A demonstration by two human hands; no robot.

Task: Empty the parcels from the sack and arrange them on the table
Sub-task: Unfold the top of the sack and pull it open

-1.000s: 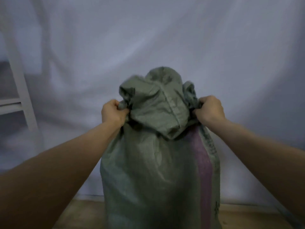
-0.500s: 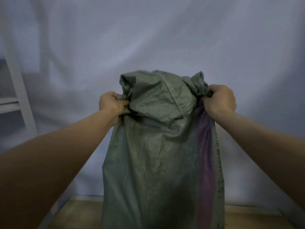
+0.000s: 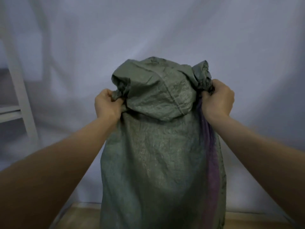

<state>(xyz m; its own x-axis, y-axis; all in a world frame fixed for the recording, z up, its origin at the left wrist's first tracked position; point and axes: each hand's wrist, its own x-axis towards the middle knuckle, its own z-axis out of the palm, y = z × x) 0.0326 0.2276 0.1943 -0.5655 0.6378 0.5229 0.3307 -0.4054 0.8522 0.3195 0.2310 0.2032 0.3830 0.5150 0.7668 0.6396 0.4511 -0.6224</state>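
Note:
A grey-green woven sack with a purple stripe down its right side hangs upright in front of me, held up at arm's length. My left hand grips a bunched corner of the sack at its upper left. My right hand grips the bunched corner at its upper right. The top of the sack folds over toward me between the two hands. The sack's lower end runs out of the frame at the bottom. No parcels are visible; the sack hides whatever is inside or beneath it.
A pale cloth backdrop fills the space behind. A white frame or shelf upright stands at the far left. A strip of wooden surface shows along the bottom, either side of the sack.
Both hands keep their grip on the sack's corners. The sack has shifted slightly right and its top has bulged up and folded differently, as in a shake.

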